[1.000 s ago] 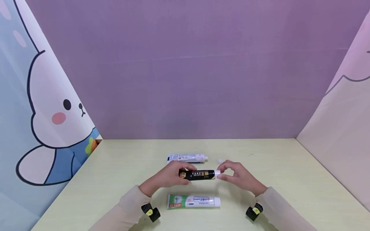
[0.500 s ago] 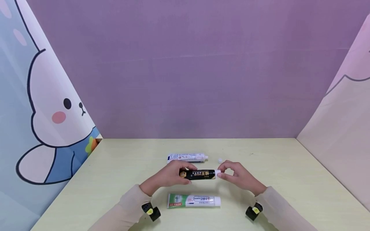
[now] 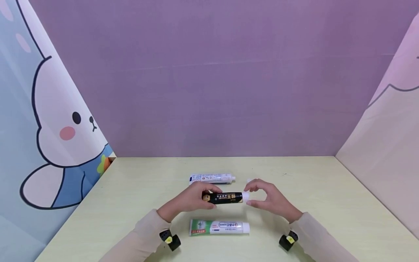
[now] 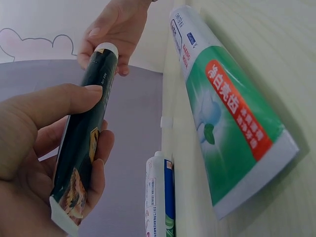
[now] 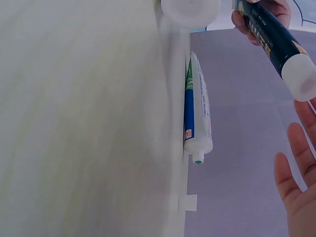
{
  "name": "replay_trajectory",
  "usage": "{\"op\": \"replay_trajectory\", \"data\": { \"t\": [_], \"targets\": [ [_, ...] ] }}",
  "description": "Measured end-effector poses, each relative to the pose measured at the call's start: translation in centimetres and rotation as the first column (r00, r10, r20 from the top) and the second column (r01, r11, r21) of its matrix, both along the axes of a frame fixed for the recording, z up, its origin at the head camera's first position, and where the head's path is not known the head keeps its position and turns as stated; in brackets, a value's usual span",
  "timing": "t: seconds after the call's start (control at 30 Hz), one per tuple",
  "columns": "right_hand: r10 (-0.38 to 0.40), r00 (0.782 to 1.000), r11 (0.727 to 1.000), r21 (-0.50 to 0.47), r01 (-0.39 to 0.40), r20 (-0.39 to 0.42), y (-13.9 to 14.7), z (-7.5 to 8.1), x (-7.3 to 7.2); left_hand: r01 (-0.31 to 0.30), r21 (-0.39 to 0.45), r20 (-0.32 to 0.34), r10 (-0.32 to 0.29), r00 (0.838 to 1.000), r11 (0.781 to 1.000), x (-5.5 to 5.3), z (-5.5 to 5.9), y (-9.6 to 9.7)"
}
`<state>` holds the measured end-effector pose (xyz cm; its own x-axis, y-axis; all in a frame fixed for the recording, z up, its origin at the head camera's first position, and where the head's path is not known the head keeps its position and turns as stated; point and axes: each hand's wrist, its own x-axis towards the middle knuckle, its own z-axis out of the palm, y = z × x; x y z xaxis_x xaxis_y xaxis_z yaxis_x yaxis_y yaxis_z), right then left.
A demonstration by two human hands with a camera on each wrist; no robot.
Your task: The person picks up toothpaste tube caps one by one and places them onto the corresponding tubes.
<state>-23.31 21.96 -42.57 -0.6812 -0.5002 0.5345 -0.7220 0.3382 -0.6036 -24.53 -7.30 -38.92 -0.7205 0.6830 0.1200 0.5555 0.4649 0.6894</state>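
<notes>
My left hand grips a black toothpaste tube by its body, holding it above the table with its white cap pointing right. Around that cap, my right hand has its thumb and forefinger parted, fingertips right at the cap's edge. The right wrist view shows these fingers loosely spread, with the cap's end face uncovered. Nearer to me lies a green and white toothpaste tube, its cap on. Behind the hands is a white and blue toothpaste tube with a bare nozzle.
A small loose white cap lies on the pale table near the bare nozzle; in the head view my right hand partly covers it. A purple panel rises behind the table, and printed cartoon panels flank it.
The right thumb and forefinger, earlier pinching the black tube's cap, have spread apart around it. The left hand and the black tube stay almost in place.
</notes>
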Motion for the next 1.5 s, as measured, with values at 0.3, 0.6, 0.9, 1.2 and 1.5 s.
{"op": "replay_trajectory", "data": {
  "t": [0.3,0.6,0.9,1.2,1.5],
  "targets": [
    [0.037,0.992,0.999,0.026,-0.034,-0.120,-0.6,0.4,0.8,0.012,0.005,0.005,-0.012,1.000,1.000,0.4,0.2,-0.5],
    [-0.039,0.987,0.998,0.035,0.045,-0.158,-1.9,1.9,2.5,0.028,0.006,-0.001,-0.028,1.000,1.000,0.7,0.2,-0.7],
    [-0.050,0.988,0.997,0.042,0.057,-0.146,-0.9,0.6,1.5,0.034,-0.002,-0.015,-0.034,0.999,0.999,0.7,0.1,-0.6],
    [-0.061,0.996,0.997,0.036,0.064,-0.069,-0.8,0.8,1.6,0.027,-0.003,-0.005,-0.027,1.000,1.000,0.7,0.2,-0.5],
    [-0.129,0.985,0.990,0.075,0.121,0.113,-0.6,1.1,1.6,0.027,-0.016,-0.023,-0.027,0.999,1.000,0.8,0.3,-0.3]
  ]
}}
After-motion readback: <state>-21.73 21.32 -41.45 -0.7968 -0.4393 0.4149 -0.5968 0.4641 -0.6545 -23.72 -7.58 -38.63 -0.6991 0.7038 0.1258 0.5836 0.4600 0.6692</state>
